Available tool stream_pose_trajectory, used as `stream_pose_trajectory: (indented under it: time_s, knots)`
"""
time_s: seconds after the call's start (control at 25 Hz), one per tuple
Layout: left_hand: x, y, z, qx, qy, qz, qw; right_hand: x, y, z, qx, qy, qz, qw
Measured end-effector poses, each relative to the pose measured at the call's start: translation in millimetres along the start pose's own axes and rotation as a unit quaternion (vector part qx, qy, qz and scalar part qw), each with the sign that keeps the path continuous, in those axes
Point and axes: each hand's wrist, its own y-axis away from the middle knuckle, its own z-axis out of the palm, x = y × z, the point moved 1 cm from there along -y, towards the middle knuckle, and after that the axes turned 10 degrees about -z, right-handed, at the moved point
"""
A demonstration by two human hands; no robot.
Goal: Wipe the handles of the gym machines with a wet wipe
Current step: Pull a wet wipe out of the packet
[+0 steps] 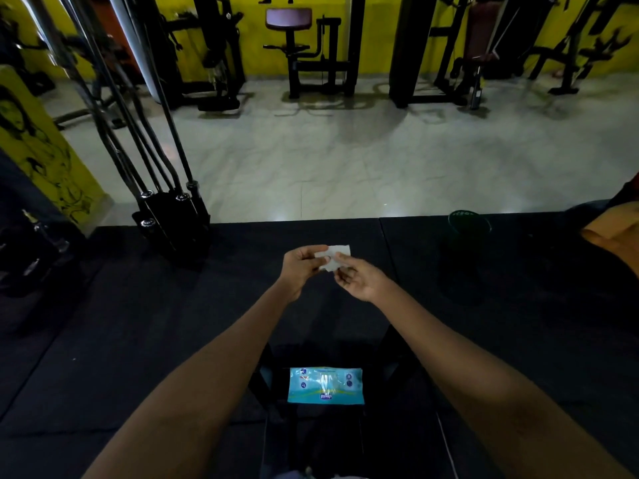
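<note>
Over at 9 to 10 o'clock, a rack of barbells (162, 188) standing on end at the edge of the dark rubber mat (103, 340), bars leaning up toward 11. Dead centre, left hand (300, 267) curled shut, thumb and fingertips pinching the left edge of a small white wet wipe (334, 256). Right next to it, right hand (356, 276) pinching the same wipe from the lower right, other fingers loosely bent. So, wipe held up between both hands, over the mat, not touching any machine. Straight down at 6 o'clock, a blue pack of wipes (326, 385) lying flat on some dark stand, hard to make out what exactly. Up at 12, a machine with a padded maroon seat (288, 19) against the yellow wall. Over at 2 o'clock, a dark green mesh bin (468, 224) on the mat, well apart from the hands.
</note>
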Motion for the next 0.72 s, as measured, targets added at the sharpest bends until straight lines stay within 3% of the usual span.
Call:
stream_pose_trajectory:
  time_s: [0.12, 0.24, 0.44, 0.6, 0.72]
  knots:
    - [-4, 4, 2, 0.004, 0.004, 0.006, 1.000, 5, -3, 7, 0.052, -0.030, -0.036, 0.998]
    - [-9, 9, 2, 0.017, -0.014, 0.013, 1.000, 13, -3, 16, 0.036, -0.107, -0.038, 0.993]
    - [-17, 22, -18, 0.042, -0.019, 0.020, 0.999, 21, -1, 29, 0.045, -0.029, -0.046, 0.998]
    - [-18, 35, -32, 0.052, 0.064, -0.013, 0.997, 32, -2, 41, 0.077, -0.009, -0.034, 0.996]
    - [-21, 41, -39, 0.105, 0.124, -0.036, 0.986, 38, 0, 49, 0.051, -0.015, -0.031, 0.998]
